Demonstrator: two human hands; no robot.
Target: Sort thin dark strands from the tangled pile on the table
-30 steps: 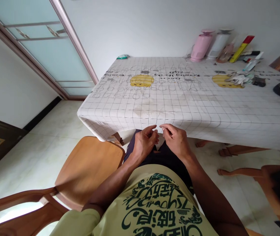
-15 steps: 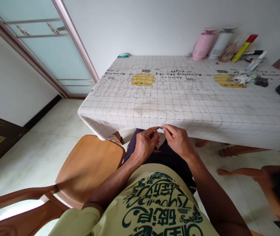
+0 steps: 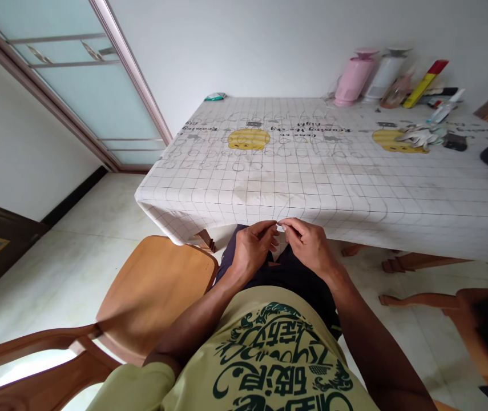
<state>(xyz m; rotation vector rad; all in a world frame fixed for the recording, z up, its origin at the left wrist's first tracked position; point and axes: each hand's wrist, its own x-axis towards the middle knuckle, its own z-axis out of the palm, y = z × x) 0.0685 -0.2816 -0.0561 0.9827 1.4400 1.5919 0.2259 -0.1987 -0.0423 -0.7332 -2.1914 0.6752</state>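
Now | left hand [image 3: 252, 246] and right hand [image 3: 309, 242] pinched closed near tablecloth [image 3: 209, 185] | gap newly narrowed, suggesting precise fingerwork | contents: cannot tell

shirt [image 3: 203, 374]: yellow-green | sleeve [image 3: 138, 379]: short | print [image 3: 286, 371]: dark green (characters amid swirls) | legwear [image 3: 306, 285]: dark

The checked tablecloth [image 3: 192, 174] looks like thin plastic sheeting — smooth, with a faint sheen. The chair seat [image 3: 158, 285] is varnished wood, satin-smooth; the T-shirt [image 3: 265, 297], matt cloth. The door panes [image 3: 85, 94] resemble frosted glass, the floor [image 3: 93, 211] polished stone — the pink canister [image 3: 353, 83] smooth plastic.
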